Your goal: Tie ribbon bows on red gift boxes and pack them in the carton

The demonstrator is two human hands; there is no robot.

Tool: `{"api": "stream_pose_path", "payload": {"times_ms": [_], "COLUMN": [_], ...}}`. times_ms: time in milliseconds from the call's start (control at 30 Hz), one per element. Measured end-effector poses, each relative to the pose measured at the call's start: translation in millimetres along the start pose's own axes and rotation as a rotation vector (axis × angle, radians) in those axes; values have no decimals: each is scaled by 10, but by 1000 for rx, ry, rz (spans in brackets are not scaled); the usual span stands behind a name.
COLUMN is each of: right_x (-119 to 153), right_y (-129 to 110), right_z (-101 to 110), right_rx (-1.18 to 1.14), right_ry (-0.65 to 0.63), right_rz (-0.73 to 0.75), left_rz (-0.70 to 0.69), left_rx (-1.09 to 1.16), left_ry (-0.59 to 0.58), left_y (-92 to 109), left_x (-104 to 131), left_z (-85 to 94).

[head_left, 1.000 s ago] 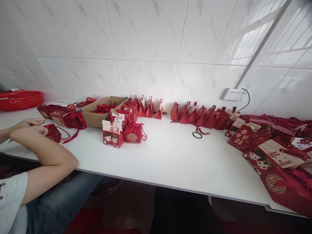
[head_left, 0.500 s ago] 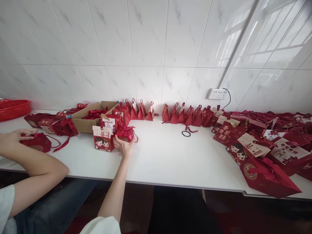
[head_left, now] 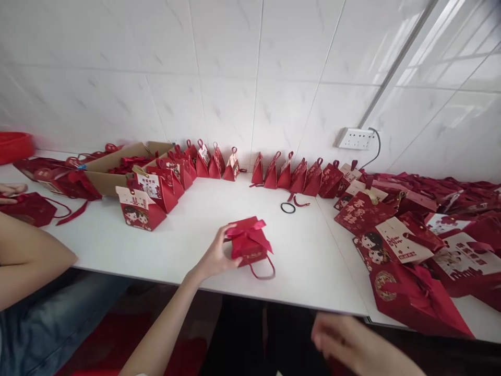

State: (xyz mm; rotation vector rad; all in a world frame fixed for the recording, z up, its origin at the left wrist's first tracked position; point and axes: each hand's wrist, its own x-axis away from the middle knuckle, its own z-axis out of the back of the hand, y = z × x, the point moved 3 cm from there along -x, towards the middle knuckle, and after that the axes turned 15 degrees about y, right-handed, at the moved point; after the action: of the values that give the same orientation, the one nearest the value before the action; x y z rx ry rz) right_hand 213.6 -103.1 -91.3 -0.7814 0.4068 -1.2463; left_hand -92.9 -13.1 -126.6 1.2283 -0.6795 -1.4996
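My left hand (head_left: 215, 255) grips a small red gift box (head_left: 246, 245) by its left side, thumb in front and fingers behind. The box has a red ribbon bow on top, and a thin cord handle hangs toward the table's front edge. My right hand (head_left: 332, 337) is at the lower right, below the table edge and apart from the box. Its fingers look bent but are smeared by motion, and I see nothing in them. A cream and red box with cartoon figures (head_left: 136, 209) stands to the left of my left hand.
Rows of red peaked boxes (head_left: 276, 172) line the wall. A cardboard carton (head_left: 104, 180) holds red pieces. Many red boxes (head_left: 415, 297) are heaped on the right. A black ring (head_left: 287, 208) lies mid-table. At left are a co-worker's arm (head_left: 31, 250) and hand.
My left hand has brought the bowed box from beside the cartoon box rightward and nearer to me. My right hand has come into view. The camera view has shifted slightly.
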Motion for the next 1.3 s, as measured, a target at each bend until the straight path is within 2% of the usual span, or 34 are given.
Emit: {"api": "stream_pose_path", "payload": {"times_ms": [33, 67, 133, 167, 200, 233, 300, 333, 367, 400, 467, 567, 767, 933, 1133, 1233, 1300], "right_x": [-102, -227, -496, -624, -745, -861, -1061, -1140, -1205, -1254, -1315, -1335, -1294, -1251, -1183, -1170, -1157], "right_y": [-20, -38, -26, -6, 16, 33, 42, 32, 12, -13, -68, -114, -13, 58, 147, 128, 83], "right_z": [63, 148, 293, 313, 292, 242, 98, 25, -40, -94, -174, -243, -397, -463, -261, -194, -204], "right_rx": [-78, -154, -227, -241, -249, -267, -318, -344, -367, -387, -442, -580, -797, -855, -799, -682, -572], "right_ry": [-65, 3, 315, 440, 508, 531, 505, 480, 459, 444, 424, 416, 426, 444, 438, 282, 157], "right_rz": [21, 39, 4, -28, -58, -77, -83, -75, -67, -60, -53, -57, -133, -165, 66, 224, 304], "left_rz": [39, 78, 140, 157, 167, 183, 257, 309, 362, 405, 430, 419, 440, 406, 491, 451, 363], "left_rx": [48, 86, 159, 199, 234, 247, 168, 88, 1, -75, -153, -132, 192, 241, 157, 74, -1], "left_ry": [-110, -204, -315, -305, -235, -109, 186, 277, 309, 284, 157, 70, 113, 163, 83, 60, 98], "left_y": [58, 96, 119, 115, 109, 102, 111, 137, 178, 229, 341, 432, 292, 218, 321, 453, 551], "left_x": [61, 108, 150, 143, 117, 80, 15, -4, -16, -22, -22, 4, 75, 97, 56, 30, 19], "left_z": [-138, -252, -396, -426, -429, -409, -339, -316, -309, -318, -365, -430, -566, -608, -501, -475, -477]}}
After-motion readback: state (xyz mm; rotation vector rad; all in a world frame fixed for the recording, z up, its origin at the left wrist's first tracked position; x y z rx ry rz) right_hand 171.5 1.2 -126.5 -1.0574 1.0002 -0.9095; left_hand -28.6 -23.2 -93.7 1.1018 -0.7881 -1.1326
